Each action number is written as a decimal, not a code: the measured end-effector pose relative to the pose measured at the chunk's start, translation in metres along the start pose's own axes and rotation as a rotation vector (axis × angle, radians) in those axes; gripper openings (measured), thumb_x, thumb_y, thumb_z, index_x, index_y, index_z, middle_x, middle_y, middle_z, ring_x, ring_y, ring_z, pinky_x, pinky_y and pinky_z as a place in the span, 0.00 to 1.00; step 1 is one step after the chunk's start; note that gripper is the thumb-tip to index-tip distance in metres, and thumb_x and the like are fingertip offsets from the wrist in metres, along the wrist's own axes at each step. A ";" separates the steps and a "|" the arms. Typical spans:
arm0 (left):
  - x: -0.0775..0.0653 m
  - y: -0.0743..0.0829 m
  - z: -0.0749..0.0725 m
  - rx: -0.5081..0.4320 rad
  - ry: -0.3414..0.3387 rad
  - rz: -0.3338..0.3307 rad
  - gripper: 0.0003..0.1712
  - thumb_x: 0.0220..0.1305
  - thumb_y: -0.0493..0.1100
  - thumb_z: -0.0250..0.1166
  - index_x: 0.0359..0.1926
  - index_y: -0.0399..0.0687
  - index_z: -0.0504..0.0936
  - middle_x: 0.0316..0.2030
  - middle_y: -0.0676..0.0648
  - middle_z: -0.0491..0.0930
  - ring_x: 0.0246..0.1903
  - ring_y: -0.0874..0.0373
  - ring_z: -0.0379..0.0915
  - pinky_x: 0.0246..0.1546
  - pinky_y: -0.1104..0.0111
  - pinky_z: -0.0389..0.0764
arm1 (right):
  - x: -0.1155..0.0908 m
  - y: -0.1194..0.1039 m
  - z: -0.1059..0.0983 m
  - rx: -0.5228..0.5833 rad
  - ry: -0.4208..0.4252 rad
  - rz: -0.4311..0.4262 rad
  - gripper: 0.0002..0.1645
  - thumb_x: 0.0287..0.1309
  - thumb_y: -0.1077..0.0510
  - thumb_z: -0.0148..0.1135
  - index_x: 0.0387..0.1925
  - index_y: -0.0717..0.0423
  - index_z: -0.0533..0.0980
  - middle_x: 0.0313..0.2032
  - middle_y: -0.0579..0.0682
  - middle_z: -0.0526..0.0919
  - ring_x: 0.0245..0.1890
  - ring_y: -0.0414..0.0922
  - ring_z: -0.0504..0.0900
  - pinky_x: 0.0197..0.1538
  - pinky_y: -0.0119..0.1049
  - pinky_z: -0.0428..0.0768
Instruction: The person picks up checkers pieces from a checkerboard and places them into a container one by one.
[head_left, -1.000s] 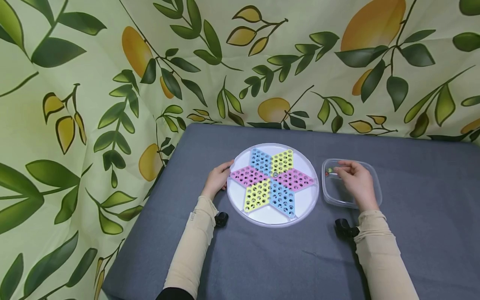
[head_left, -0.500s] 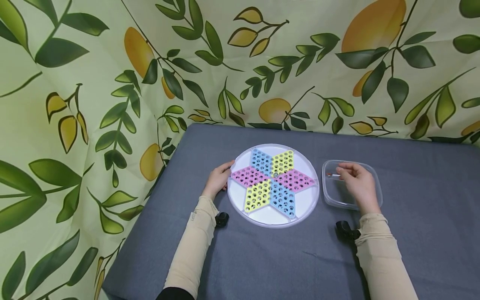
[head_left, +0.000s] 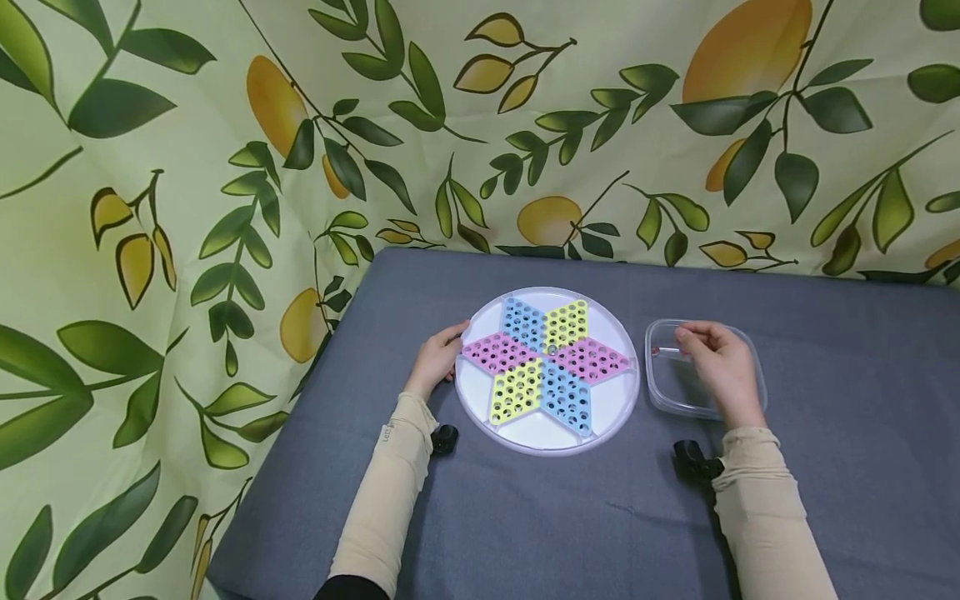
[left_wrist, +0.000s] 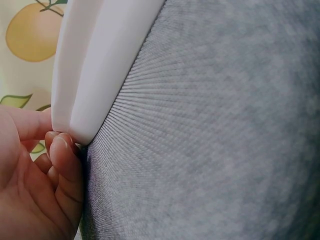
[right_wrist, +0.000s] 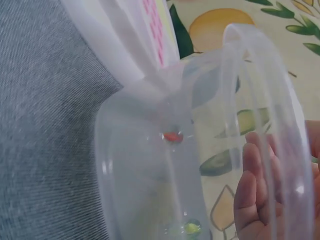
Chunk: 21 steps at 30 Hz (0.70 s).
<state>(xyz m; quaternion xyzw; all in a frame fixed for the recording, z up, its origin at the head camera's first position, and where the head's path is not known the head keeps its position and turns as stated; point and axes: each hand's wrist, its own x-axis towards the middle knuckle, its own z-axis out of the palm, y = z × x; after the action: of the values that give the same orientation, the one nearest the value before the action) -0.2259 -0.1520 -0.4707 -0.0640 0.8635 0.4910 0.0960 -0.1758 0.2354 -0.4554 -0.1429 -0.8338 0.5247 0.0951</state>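
Note:
A round white Chinese checkers board point(head_left: 472, 408), with a blue, yellow and pink star of holes, lies on the table. My left hand point(head_left: 433, 360) grips its left edge; in the left wrist view the curled fingers point(left_wrist: 65, 155) are at the white rim. One marble point(head_left: 552, 350) sits near the board's centre. My right hand point(head_left: 720, 371) hovers over a clear plastic container point(head_left: 663, 404), thumb and forefinger close together. Whether a marble is between them is hidden. Inside the container, the right wrist view shows a red marble point(right_wrist: 172, 136) and a yellow-green marble point(right_wrist: 192, 227).
A dark grey cloth point(head_left: 337, 467) covers the table. Behind and to the left hangs a pale curtain point(head_left: 420, 192) printed with leaves and mangoes. The container stands just right of the board, with a narrow gap between them.
My right hand has shifted slightly right above the container. The green marble seen beside the red one at first no longer shows in the head view. The left hand and board have stayed still.

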 end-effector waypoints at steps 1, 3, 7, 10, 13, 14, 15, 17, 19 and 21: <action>0.000 0.000 0.000 0.000 0.001 0.000 0.23 0.68 0.46 0.48 0.62 0.66 0.71 0.51 0.44 0.78 0.12 0.63 0.59 0.15 0.73 0.67 | 0.003 0.006 0.002 -0.009 0.011 -0.005 0.23 0.58 0.41 0.56 0.45 0.52 0.77 0.25 0.27 0.75 0.29 0.26 0.75 0.30 0.23 0.70; 0.000 0.000 0.000 -0.001 0.004 0.000 0.23 0.68 0.46 0.48 0.62 0.66 0.71 0.51 0.44 0.78 0.12 0.63 0.59 0.15 0.73 0.67 | 0.013 0.022 0.005 -0.026 0.031 -0.021 0.25 0.57 0.37 0.56 0.46 0.50 0.77 0.28 0.30 0.77 0.30 0.28 0.75 0.31 0.24 0.70; 0.000 0.000 0.001 -0.001 0.007 -0.004 0.23 0.68 0.47 0.49 0.62 0.66 0.71 0.51 0.45 0.77 0.12 0.63 0.59 0.16 0.73 0.67 | 0.026 0.042 0.011 -0.051 0.053 -0.052 0.27 0.55 0.33 0.55 0.48 0.45 0.77 0.33 0.37 0.79 0.34 0.32 0.76 0.32 0.26 0.70; 0.001 -0.001 0.001 0.001 0.006 -0.010 0.22 0.68 0.47 0.49 0.62 0.67 0.71 0.52 0.45 0.77 0.12 0.63 0.59 0.16 0.73 0.67 | 0.026 0.040 0.012 -0.052 0.060 -0.067 0.26 0.55 0.33 0.55 0.48 0.42 0.78 0.35 0.38 0.79 0.35 0.33 0.76 0.33 0.26 0.70; 0.001 -0.001 0.001 0.001 0.004 -0.012 0.22 0.68 0.47 0.49 0.62 0.67 0.71 0.52 0.46 0.77 0.12 0.63 0.59 0.16 0.73 0.67 | 0.014 0.018 0.010 -0.019 0.055 -0.075 0.25 0.55 0.35 0.57 0.48 0.43 0.78 0.34 0.35 0.79 0.35 0.31 0.75 0.32 0.26 0.70; 0.001 -0.001 0.001 0.002 0.004 -0.012 0.22 0.68 0.47 0.48 0.62 0.67 0.71 0.52 0.46 0.77 0.12 0.63 0.59 0.16 0.73 0.67 | 0.007 0.006 0.008 -0.012 0.051 -0.074 0.25 0.55 0.36 0.57 0.48 0.45 0.78 0.33 0.33 0.78 0.34 0.31 0.75 0.32 0.26 0.70; 0.001 0.000 0.001 0.004 0.004 -0.010 0.22 0.68 0.47 0.48 0.62 0.67 0.71 0.52 0.45 0.77 0.12 0.63 0.59 0.16 0.73 0.67 | 0.000 -0.006 0.006 0.000 0.038 -0.078 0.25 0.56 0.38 0.58 0.48 0.47 0.78 0.32 0.31 0.77 0.34 0.30 0.74 0.31 0.26 0.70; 0.001 0.000 0.001 0.003 0.004 -0.008 0.23 0.68 0.47 0.48 0.62 0.67 0.71 0.53 0.45 0.77 0.12 0.63 0.59 0.16 0.73 0.67 | -0.013 -0.030 0.004 0.020 0.016 -0.081 0.24 0.58 0.42 0.58 0.49 0.52 0.78 0.31 0.28 0.76 0.33 0.29 0.73 0.31 0.25 0.69; 0.000 0.000 0.000 0.005 0.003 -0.009 0.23 0.68 0.47 0.48 0.62 0.67 0.71 0.54 0.46 0.76 0.12 0.63 0.59 0.16 0.73 0.67 | -0.016 -0.037 0.008 0.025 0.007 -0.101 0.24 0.59 0.43 0.58 0.50 0.54 0.77 0.31 0.27 0.76 0.33 0.30 0.73 0.31 0.24 0.69; 0.000 0.000 0.000 0.006 0.001 -0.010 0.23 0.68 0.47 0.48 0.62 0.67 0.71 0.54 0.46 0.76 0.12 0.63 0.59 0.16 0.73 0.67 | -0.009 -0.027 0.016 0.033 0.020 -0.130 0.24 0.57 0.41 0.59 0.49 0.50 0.78 0.32 0.30 0.78 0.32 0.32 0.74 0.30 0.23 0.70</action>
<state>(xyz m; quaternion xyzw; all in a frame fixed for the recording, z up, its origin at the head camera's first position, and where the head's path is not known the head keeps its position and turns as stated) -0.2260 -0.1518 -0.4708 -0.0682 0.8646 0.4880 0.0982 -0.1759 0.2083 -0.4381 -0.0920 -0.8315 0.5297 0.1399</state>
